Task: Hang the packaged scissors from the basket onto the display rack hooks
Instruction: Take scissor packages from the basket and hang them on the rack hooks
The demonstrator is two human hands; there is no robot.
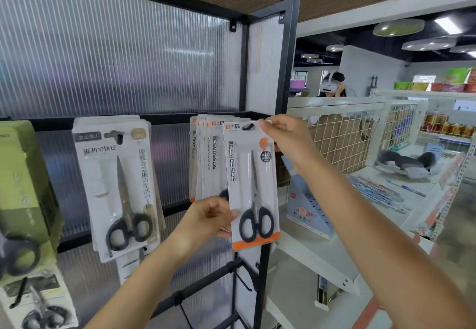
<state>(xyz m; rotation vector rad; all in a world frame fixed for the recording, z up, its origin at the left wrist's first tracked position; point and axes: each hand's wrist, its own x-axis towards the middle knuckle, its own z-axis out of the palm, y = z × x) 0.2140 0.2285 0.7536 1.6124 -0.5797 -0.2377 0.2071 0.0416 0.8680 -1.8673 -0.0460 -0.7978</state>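
While both hands hold it, scissors pack (251,187), label "SCISSORS"

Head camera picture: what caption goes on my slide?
Both hands, left and right, hang a scissors pack on a rack hook.

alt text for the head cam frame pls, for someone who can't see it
Two bare hands put an orange-trimmed scissors pack on a display rack hook: the right hand pinches its top corner, the left hand holds its lower edge. Matching packs hang behind it, and a larger pack of black-handled scissors hangs to the left.
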